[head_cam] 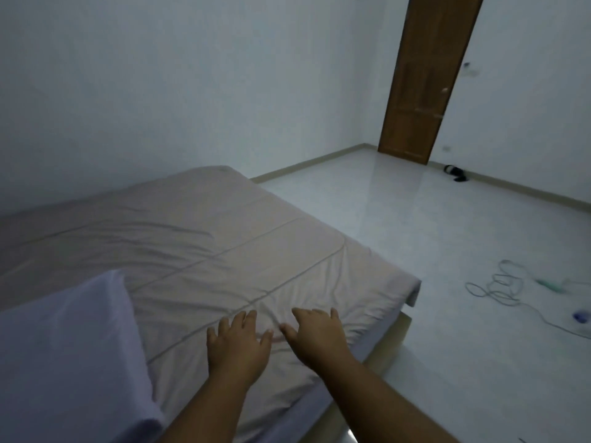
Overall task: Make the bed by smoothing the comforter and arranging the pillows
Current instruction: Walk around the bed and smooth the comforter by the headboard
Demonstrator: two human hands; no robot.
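Dim room, view down along both bare forearms. Bed (380,337) low, running from the bottom edge toward the far wall (160,91). Beige comforter (208,251) spread over the whole top. Long seam lines across it, shallow creases in the middle, a fan of tighter wrinkles near the right edge. One corner drooping over the bed's edge at the right.

Left hand (236,343): palm down on the comforter, fingers straight and spread, nothing held. Right hand (316,337): just beside it, also flat and palm down, fingers splayed, nothing gripped. Thumbs pointing toward one another, close but apart, a small ridge of cloth between them. Both hands near the bed's right edge, on the wrinkled patch.

Pale lilac pillow (64,346) at lower left, lying on the comforter, left of the left forearm and apart from both hands. Smooth cover, near end rounded off.

Right of the bed, glossy white tiled floor (415,219). Loose coil of pale cable (499,284) on it at the right. Small blue item (580,316) near the frame edge, too blurred to identify. Brown wooden door (425,78) in the far corner; closed or ajar, not clear. Small dark object (455,172) on the floor by the skirting, right of the door.
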